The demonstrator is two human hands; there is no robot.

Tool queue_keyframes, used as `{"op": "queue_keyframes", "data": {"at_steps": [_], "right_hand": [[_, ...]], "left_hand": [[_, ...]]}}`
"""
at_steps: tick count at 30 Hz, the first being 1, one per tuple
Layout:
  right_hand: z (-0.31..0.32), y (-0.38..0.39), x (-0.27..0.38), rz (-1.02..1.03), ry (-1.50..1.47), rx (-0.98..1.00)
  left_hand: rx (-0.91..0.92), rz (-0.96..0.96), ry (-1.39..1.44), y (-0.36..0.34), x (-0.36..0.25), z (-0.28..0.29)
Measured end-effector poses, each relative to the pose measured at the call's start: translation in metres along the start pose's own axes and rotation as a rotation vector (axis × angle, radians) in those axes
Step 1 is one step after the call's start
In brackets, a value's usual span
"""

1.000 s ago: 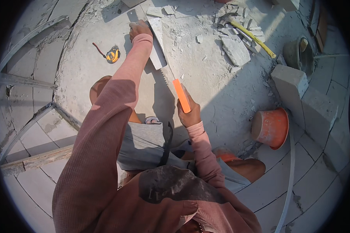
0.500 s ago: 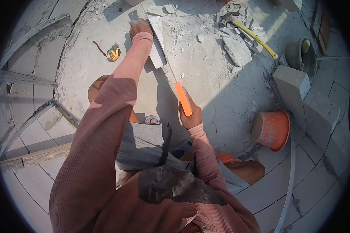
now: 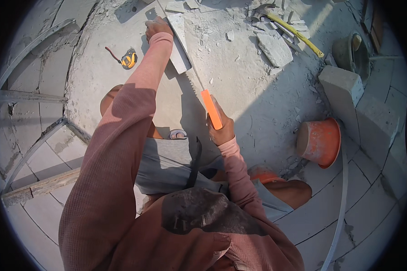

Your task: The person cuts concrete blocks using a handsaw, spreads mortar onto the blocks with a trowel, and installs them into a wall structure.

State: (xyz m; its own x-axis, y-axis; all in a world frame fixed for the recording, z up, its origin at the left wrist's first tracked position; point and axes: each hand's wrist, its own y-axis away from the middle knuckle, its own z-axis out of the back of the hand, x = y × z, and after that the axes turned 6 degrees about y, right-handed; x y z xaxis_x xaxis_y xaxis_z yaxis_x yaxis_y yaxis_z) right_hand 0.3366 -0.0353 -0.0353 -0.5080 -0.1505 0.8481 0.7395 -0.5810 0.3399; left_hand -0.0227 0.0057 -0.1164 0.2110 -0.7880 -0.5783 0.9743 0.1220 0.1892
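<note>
The right hand is closed around the saw; the left hand, curled, grips the block farther left. Sawing seems in hand; the next stroke calls for a steady block.

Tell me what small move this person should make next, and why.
Perhaps a short, gentle stroke of the metal saw with a straight orange handle, while the left hand steadies the pale grey, oblong block. The right hand grips the saw, its toothed blade shows at the block's near end, and the left hand is well away from those teeth.
</note>
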Motion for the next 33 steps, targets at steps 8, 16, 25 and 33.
{"op": "queue_keyframes", "data": {"at_steps": [8,16,25,33], "right_hand": [[0.031,0.082,0.013,0.103,0.380,-0.023],[0.008,0.032,0.010,0.148,0.198,-0.059],[-0.002,-0.006,-0.007,0.007,0.122,-0.019],[0.031,0.120,0.013,0.030,0.225,-0.058]], "left_hand": [[-0.022,0.004,0.011,-0.021,-0.014,0.018],[-0.018,0.006,-0.002,-0.019,-0.008,-0.001],[-0.004,-0.062,0.011,-0.006,-0.014,-0.012],[-0.045,-0.025,-0.037,-0.030,0.000,0.010]]}}
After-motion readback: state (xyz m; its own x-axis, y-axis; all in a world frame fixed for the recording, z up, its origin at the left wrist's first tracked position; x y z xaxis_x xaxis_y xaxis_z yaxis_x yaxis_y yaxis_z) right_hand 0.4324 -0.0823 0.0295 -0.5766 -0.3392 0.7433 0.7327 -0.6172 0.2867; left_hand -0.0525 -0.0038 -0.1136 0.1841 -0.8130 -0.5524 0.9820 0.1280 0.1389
